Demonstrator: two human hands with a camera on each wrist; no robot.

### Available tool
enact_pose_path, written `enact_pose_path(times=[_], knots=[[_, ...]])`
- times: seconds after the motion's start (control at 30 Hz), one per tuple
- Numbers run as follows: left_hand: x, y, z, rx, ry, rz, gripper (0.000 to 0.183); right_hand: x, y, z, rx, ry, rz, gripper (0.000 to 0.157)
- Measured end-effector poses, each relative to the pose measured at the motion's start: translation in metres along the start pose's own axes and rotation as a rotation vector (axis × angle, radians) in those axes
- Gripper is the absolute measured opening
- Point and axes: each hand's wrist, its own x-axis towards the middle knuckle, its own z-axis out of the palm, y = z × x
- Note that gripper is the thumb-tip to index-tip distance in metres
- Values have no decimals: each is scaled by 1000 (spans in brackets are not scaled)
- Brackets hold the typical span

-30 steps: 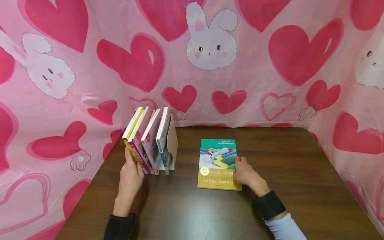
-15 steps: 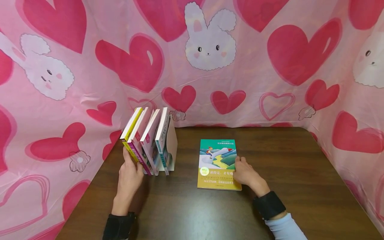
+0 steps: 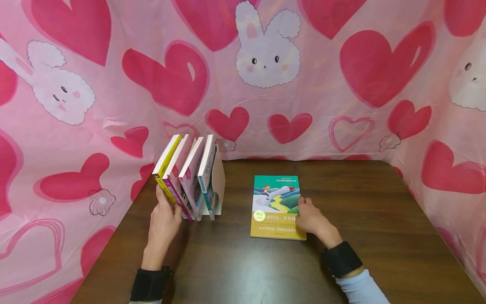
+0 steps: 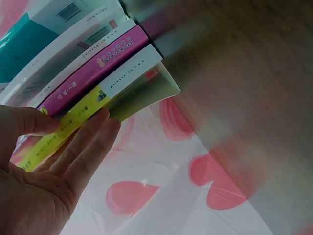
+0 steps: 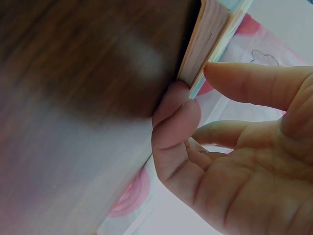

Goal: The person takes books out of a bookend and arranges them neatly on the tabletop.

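My left hand [image 3: 163, 223] pinches a yellow-spined book [image 3: 165, 188] at the left end of an upright row. In the left wrist view its thumb lies on the yellow spine [image 4: 73, 120], with the fingers along the outer cover. Beside it stand a purple-spined book [image 3: 176, 197] and two more books with pale covers. A paperback with a green and yellow cover [image 3: 275, 196] lies flat at mid-table. My right hand [image 3: 315, 219] grips its right edge; in the right wrist view the thumb is at the cover and curled fingers [image 5: 178, 127] meet the page edge.
A cream bookend [image 3: 218, 179] stands at the right end of the row. The brown wooden table [image 3: 360, 198] reaches back to a pink cloth [image 3: 319, 84] printed with hearts and rabbits, which also hangs along both sides.
The yellow-spined book has shifted slightly left in my left hand, leaning a little away from the purple-spined one. My right hand and the flat paperback have stayed put.
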Motion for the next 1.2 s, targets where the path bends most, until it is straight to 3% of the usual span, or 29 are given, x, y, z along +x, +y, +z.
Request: enact_pose_path(times=[0.47, 0.77, 1.2], knots=[[-3, 2, -1, 0, -4, -61, 89, 1, 0, 1, -3, 0, 2, 75], [-7, 1, -2, 36, 29, -94, 85, -1, -1, -1, -5, -1, 2, 76], [1, -3, -1, 4, -77, -131, 78, 1, -1, -1, -14, -12, 5, 75]])
